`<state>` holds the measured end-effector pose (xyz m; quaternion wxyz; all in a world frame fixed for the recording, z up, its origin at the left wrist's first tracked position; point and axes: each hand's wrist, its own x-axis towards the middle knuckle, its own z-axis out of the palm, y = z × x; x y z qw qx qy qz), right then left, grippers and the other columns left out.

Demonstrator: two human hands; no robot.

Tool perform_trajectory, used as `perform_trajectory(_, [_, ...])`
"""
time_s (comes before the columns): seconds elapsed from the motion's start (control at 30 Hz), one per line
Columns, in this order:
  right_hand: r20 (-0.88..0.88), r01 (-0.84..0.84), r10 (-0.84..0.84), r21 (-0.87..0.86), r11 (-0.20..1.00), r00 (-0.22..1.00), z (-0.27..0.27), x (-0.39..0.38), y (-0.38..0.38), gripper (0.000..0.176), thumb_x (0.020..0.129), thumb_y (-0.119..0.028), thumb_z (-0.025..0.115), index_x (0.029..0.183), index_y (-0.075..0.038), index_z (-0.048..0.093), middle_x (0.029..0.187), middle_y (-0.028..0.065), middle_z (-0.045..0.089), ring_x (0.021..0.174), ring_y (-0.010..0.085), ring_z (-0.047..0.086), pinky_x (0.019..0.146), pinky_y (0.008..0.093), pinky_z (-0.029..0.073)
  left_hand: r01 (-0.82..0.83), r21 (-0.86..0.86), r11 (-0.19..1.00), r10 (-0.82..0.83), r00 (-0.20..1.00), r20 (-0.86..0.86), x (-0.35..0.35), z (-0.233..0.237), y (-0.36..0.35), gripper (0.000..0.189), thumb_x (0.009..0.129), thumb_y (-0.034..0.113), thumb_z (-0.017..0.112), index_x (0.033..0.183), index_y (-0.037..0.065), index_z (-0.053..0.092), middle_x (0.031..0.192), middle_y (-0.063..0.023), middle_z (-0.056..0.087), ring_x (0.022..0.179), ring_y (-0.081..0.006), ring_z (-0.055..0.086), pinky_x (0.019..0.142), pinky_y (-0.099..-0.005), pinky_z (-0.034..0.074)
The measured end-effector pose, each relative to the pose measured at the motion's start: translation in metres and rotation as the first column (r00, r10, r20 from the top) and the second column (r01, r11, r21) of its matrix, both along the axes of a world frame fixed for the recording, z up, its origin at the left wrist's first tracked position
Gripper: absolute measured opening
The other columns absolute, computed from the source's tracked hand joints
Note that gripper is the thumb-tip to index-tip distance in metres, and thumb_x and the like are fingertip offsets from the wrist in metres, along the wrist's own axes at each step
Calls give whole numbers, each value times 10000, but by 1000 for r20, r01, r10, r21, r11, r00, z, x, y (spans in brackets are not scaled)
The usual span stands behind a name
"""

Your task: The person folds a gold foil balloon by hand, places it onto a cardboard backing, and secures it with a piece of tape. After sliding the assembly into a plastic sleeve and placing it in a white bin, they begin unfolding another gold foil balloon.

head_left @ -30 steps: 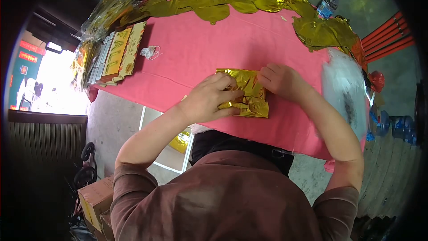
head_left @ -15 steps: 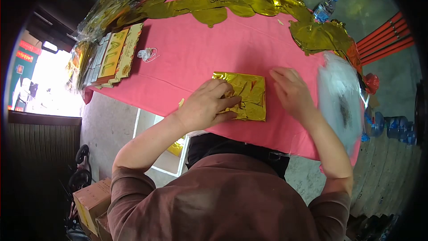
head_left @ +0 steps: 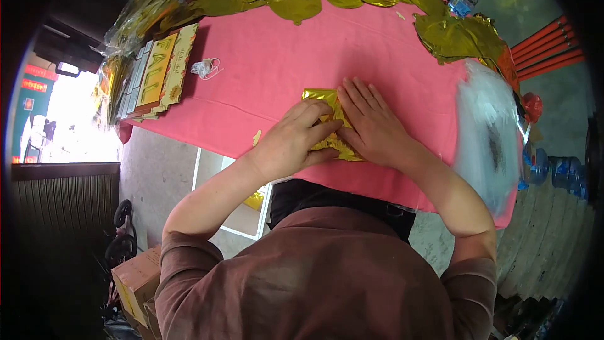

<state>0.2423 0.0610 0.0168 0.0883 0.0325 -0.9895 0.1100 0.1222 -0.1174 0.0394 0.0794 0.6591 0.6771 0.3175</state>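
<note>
Gold foil (head_left: 336,113) beneath both palms

Bent and parted, the fingers of the left hand (head_left: 292,133) rest on the foil's left side; whether they pinch it, I cannot tell. The right hand (head_left: 372,124) is open and flat, fingers straight, covering its right side. The foil lies on pink cloth (head_left: 270,63), near the edge closest to the person. Just beside the left hand is a pale scrap (head_left: 257,138). Farther left sit some white string (head_left: 203,69) and stacked cards (head_left: 159,66) lettered "FALL". Clear plastic (head_left: 489,135) lies well to the right. Gold foil shapes (head_left: 297,7) line the far edge.
</note>
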Motion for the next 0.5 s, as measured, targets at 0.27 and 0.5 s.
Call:
perform_trajectory(0.27, [-5, -8, 8, 19, 1000, 1000, 0, 0, 1, 643, 910, -341, 477, 1392, 45, 297, 1451, 236, 288, 1371, 357, 246, 1132, 459, 164, -48, -141, 989, 20, 981, -195, 8, 2, -10, 562, 764, 237, 698, 1244, 1, 523, 1336, -177, 437, 1269, -350, 400, 1063, -443, 317])
perform_trajectory(0.5, [-7, -27, 27, 30, 999, 1000, -1, 0, 2, 658, 896, -327, 495, 1399, 42, 287, 1456, 228, 286, 1372, 348, 245, 1135, 460, 157, -102, -162, 981, 83, 989, -119, 30, 5, -31, 571, 841, 308, 616, 1290, -16, 474, 1364, -189, 444, 1335, -318, 347, 1133, -464, 184])
